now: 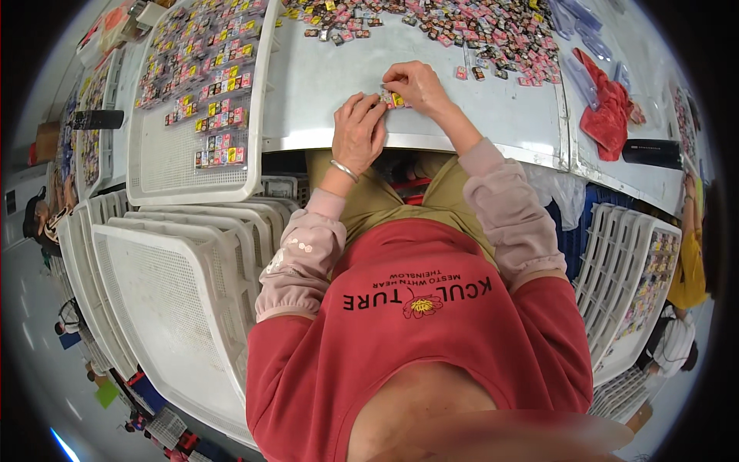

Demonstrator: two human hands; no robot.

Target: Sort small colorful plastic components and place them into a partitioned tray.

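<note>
Head view, right hand's (419,90) grip clamped on small pack (396,101), left hand's (359,129) unclear, lettered red sweatshirt (431,339)

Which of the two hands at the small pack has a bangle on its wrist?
The left hand: a silver bangle circles its wrist, while the right hand's is bare.

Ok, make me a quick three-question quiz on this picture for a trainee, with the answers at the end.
1. True or false: the left hand is nearer the white tray than the right hand is.
2. What colour is the cloth to the right of the loose pieces? A blue; B red; C green.
3. Fill the gap: a small colourful item shows between the two ____.

Key: 1 true; 2 B; 3 hands.
</note>
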